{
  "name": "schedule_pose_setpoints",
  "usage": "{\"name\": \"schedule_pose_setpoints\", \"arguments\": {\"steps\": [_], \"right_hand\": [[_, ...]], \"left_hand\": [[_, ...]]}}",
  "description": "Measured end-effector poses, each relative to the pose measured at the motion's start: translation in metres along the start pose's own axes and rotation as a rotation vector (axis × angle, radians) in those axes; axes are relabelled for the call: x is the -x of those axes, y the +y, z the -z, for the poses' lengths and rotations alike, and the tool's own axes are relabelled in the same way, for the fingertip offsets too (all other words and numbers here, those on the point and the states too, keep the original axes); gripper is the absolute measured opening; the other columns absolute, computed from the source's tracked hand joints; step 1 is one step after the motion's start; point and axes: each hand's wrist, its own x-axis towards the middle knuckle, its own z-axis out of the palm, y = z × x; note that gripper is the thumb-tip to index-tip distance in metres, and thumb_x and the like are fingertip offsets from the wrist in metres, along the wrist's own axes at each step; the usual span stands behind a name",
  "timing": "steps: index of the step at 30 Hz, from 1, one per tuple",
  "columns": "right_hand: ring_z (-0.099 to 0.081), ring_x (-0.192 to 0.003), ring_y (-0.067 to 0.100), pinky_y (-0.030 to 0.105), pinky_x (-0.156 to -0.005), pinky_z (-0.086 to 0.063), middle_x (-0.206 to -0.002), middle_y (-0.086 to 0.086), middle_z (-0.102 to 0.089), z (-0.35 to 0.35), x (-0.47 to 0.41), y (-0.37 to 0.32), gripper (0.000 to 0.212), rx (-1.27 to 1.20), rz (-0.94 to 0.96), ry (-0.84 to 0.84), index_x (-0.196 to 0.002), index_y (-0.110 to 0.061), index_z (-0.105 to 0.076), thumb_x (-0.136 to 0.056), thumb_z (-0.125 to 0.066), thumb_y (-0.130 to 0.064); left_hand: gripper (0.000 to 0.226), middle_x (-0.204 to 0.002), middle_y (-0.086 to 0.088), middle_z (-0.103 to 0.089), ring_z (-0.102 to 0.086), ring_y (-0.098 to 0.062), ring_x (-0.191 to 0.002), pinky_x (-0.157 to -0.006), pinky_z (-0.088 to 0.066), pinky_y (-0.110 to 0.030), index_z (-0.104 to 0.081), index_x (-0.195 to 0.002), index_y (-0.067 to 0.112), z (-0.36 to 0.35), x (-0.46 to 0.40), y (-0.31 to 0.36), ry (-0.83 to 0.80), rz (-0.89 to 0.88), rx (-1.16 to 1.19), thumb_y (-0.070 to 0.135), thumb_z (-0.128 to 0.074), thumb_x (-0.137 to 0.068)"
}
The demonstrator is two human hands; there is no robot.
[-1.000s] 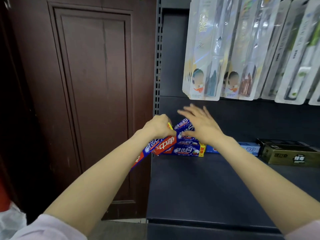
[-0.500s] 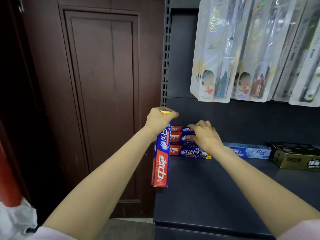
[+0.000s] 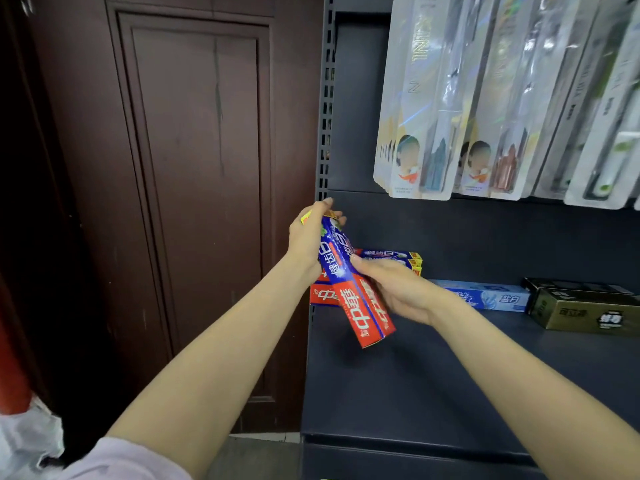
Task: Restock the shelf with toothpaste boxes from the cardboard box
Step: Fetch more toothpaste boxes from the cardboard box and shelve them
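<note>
Pretty clearly a small shop: dark metal retail shelf with a slotted upright, hanging toothbrush packs, and boxed toothpaste lined up for sale.

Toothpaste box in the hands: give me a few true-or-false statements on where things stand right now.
1. Both hands hold one red and blue toothpaste box. True: the left hand grips its upper end, the right hand its middle.
2. That box lies flat on the shelf. False: it is tilted, held above the shelf.
3. A stack of matching boxes sits at the shelf's back left. True.
4. The light blue box stands upright. False: it lies flat.
5. Toothbrush packs hang above the shelf. True.
</note>
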Motion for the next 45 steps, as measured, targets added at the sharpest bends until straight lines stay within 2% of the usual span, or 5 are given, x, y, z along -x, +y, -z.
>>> {"name": "schedule_pose_setpoints", "arguments": {"steps": [12, 18, 24, 29, 45], "right_hand": [[-0.065, -0.099, 0.021, 0.039, -0.084, -0.055, -0.120, 0.015, -0.062, 0.005, -0.006, -0.004, 0.037, -0.086, 0.234, 0.327, -0.121, -0.002, -0.048, -0.092, -0.058, -0.024], [-0.033, -0.129, 0.029, 0.041, -0.094, -0.045, -0.138, 0.016, -0.026, 0.016, 0.003, -0.006, 0.107, 0.934, 0.447, 0.896, -0.144, -0.013, -0.017, -0.064, -0.085, -0.027], [-0.039, -0.128, 0.019, 0.037, -0.110, -0.032, -0.135, 0.000, -0.044, 0.031, 0.007, 0.009, 0.064, 1.448, 0.365, 0.479, -0.139, -0.022, -0.041, -0.082, -0.068, -0.035], [-0.034, -0.126, 0.017, 0.035, -0.085, -0.048, -0.134, 0.001, -0.037, 0.033, 0.011, 0.035, 0.054, 1.378, 0.312, 0.570, -0.134, -0.015, -0.045, -0.086, -0.065, -0.030], [-0.039, -0.128, 0.023, 0.039, -0.098, -0.043, -0.134, 0.005, -0.040, 0.044, 0.018, 0.066, 0.057, 1.228, 0.187, 0.554, -0.138, -0.015, -0.037, -0.088, -0.063, -0.025]], "left_hand": [[0.055, -0.111, -0.003, -0.062, -0.066, -0.016, -0.097, -0.079, -0.055, -0.031, -0.040, -0.129, 0.018, 0.016, 0.023, 0.002, -0.324, -0.009, -0.668, 0.025, -0.069, -0.083], [0.059, -0.128, -0.005, -0.060, -0.061, -0.009, -0.093, -0.073, -0.051, -0.020, -0.042, -0.141, 0.019, 0.020, 0.023, 0.014, -0.430, -0.235, -1.188, 0.022, -0.067, -0.087], [0.054, -0.134, -0.002, -0.057, -0.054, -0.013, -0.115, -0.087, -0.035, -0.013, -0.051, -0.136, 0.014, 0.014, 0.024, -0.003, -0.588, -0.411, -1.490, 0.015, -0.067, -0.084], [0.063, -0.140, -0.008, -0.039, -0.035, -0.024, -0.127, -0.106, -0.030, -0.032, -0.040, -0.139, 0.016, 0.020, 0.021, -0.032, -0.470, -0.593, -1.738, 0.031, -0.067, -0.084], [0.064, -0.150, -0.007, -0.028, -0.030, -0.026, -0.136, -0.108, -0.029, -0.038, -0.029, -0.143, 0.019, 0.002, 0.042, -0.068, -0.292, -0.708, -1.961, 0.030, -0.060, -0.088]]}}
